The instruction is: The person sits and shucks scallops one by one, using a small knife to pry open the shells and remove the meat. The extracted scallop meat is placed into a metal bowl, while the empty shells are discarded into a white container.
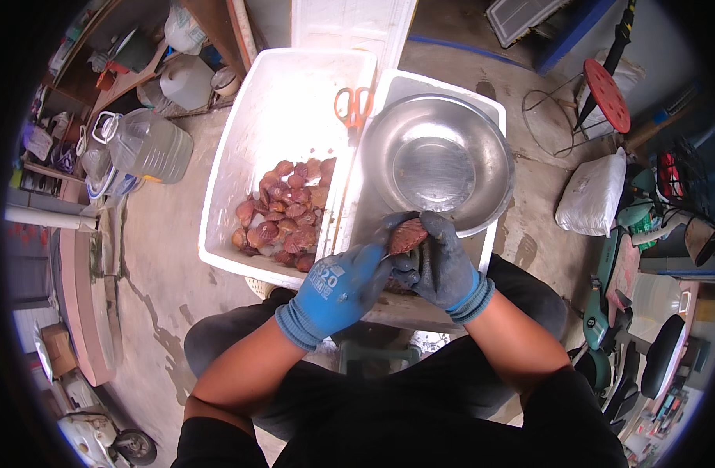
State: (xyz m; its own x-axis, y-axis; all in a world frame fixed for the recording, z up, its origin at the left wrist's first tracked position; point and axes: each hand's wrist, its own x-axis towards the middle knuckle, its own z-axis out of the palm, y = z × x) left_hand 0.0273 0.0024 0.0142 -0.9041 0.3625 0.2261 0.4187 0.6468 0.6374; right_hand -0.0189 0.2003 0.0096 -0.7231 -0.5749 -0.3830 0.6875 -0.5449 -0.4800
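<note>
Gloved hands and shellfish: the right hand [448, 269], its fingers curled and pinching a reddish scallop [407, 237], holds it just to the near side of a steel basin [434, 173], while the left hand [335, 285] lies close on its left with bent fingers, whose grip cannot be told. To the left, a white foam box [223, 183] contains a pile of scallops [283, 212] in its near part; orange-handled scissors [362, 104] stand at its far right wall.
</note>
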